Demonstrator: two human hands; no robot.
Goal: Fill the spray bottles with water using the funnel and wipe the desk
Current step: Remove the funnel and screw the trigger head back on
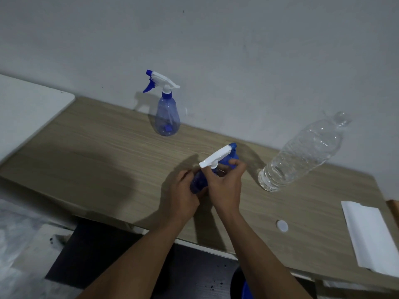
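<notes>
Item: near spray bottle point(197, 180), above the desk point(97, 147) front. Left hand point(183, 193) wraps its body; right hand point(224, 184) pinches the sprayer head point(218, 157). Unscrewing, probably: hold body still, turn collar only. Water bottle point(302, 152) stands uncapped nearby.
</notes>
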